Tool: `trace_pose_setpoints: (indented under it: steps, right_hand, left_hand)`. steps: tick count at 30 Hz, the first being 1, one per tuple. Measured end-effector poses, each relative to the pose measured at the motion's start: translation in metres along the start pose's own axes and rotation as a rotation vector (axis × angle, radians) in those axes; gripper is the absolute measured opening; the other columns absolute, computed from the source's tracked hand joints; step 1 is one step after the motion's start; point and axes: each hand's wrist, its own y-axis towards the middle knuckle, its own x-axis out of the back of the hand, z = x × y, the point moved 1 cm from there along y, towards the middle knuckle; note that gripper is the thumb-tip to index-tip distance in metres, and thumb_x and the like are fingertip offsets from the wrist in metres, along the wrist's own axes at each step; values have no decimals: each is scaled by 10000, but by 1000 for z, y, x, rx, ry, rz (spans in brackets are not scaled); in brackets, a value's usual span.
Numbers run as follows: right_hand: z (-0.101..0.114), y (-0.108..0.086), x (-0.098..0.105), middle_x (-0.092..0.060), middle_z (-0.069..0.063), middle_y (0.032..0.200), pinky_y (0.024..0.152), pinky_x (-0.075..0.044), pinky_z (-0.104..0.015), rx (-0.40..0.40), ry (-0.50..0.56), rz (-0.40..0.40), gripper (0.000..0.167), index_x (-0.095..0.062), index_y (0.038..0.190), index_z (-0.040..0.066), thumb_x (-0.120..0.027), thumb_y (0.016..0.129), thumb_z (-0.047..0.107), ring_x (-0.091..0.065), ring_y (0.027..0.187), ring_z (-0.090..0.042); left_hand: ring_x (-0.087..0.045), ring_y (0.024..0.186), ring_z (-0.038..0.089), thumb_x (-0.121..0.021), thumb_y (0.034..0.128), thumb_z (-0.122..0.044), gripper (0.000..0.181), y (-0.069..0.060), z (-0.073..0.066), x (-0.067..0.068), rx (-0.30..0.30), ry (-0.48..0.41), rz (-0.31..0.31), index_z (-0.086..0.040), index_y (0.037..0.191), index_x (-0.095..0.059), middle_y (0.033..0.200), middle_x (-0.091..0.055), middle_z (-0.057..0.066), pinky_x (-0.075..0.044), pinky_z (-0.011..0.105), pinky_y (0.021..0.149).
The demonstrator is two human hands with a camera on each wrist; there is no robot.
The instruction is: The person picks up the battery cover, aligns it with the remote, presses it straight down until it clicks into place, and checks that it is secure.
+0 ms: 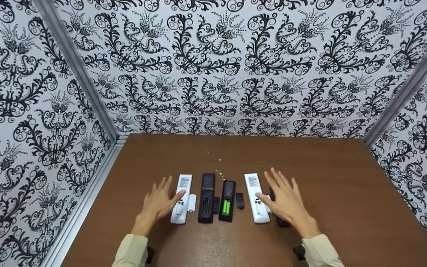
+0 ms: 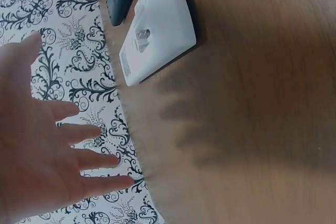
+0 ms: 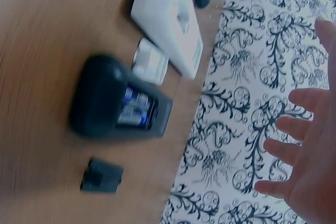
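My left hand [image 1: 156,205] [image 2: 47,145] is spread above the table beside a white remote [image 1: 184,185] [image 2: 163,24], its thumb overlapping it in the head view. My right hand [image 1: 287,202] [image 3: 310,145] is spread with nothing held, over a black remote [image 1: 283,222] [image 3: 100,98] that holds blue batteries; its thumb overlaps another white remote [image 1: 252,185] [image 3: 168,19]. Between the hands lie a black remote [image 1: 208,181] with an uncovered compartment and a smaller black remote [image 1: 229,189] with green batteries [image 1: 226,207]. Whether either thumb touches a remote, I cannot tell.
Loose covers lie beside the remotes: a white one [image 1: 192,203], a black one [image 1: 216,205], another black one [image 1: 240,200], a white one [image 3: 150,62] and a black one [image 3: 102,176]. Patterned walls stand behind and beside the brown table [image 1: 328,163].
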Motion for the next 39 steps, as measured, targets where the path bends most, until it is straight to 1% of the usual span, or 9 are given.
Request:
trace_pose_setpoints:
  steps: [5,9,13,17,22,27,31,35,39]
  right_hand:
    - [16,1,-12,-337,-130,1624,1196,-149,-666,26,26,11,785,-408,1530,137,-547,929,622,-343,1480,-381]
    - [30,1,-20,-402,-101,1596,1191,-190,-655,69,41,23,749,-454,1503,117,-550,940,602,-370,1474,-349]
    - [43,0,-27,-453,-97,1565,1189,-217,-643,123,38,15,728,-471,1491,106,-548,950,588,-400,1463,-306]
    - [57,1,-33,-471,-81,1553,1192,-235,-625,147,42,-8,729,-489,1481,117,-560,939,599,-427,1443,-304]
    - [75,5,-38,-489,-102,1534,1176,-260,-632,193,81,-33,731,-525,1446,83,-589,925,591,-446,1422,-338]
    - [92,9,-44,-509,-102,1516,1173,-260,-641,206,85,14,736,-540,1431,81,-569,925,616,-428,1435,-333]
    - [104,10,-52,-499,-104,1521,1179,-254,-634,230,71,52,684,-570,1400,81,-585,934,581,-416,1437,-339]
    - [112,10,-66,-498,-106,1519,1163,-288,-630,272,32,49,616,-604,1363,83,-612,939,530,-435,1422,-336]
    - [121,9,-79,-520,-99,1501,1154,-306,-626,278,40,60,595,-608,1357,89,-613,945,518,-445,1418,-314]
  left_hand:
    - [-278,1455,537,-406,943,-731,900,2,0,-6,17,-29,15,-118,1587,-267,1622,-292,222,-248,723,1126]
    - [-356,1419,525,-403,951,-720,873,7,-1,-9,26,-75,-1,-108,1568,-321,1569,-368,269,-290,719,1101]
    - [-362,1419,513,-421,957,-702,865,10,-2,-11,55,-134,-6,-71,1544,-362,1537,-397,300,-291,731,1091]
    - [-349,1429,503,-437,973,-664,849,12,-2,-14,83,-185,0,-13,1516,-388,1528,-404,307,-278,727,1102]
    - [-425,1381,487,-456,992,-608,795,14,-4,-14,86,-228,-10,34,1462,-448,1472,-484,294,-340,673,1095]
    - [-457,1356,481,-472,1006,-555,740,16,-3,-14,109,-283,-19,53,1428,-482,1442,-524,282,-354,670,1084]
    - [-478,1337,479,-493,1005,-531,729,21,-1,-17,149,-327,-38,85,1394,-504,1414,-540,302,-385,618,1090]
    - [-525,1288,474,-522,1000,-501,706,27,1,-21,182,-354,-78,115,1345,-538,1359,-576,317,-429,566,1073]
    - [-567,1238,465,-554,994,-450,639,30,2,-23,196,-366,-100,120,1283,-589,1299,-620,309,-455,546,1048]
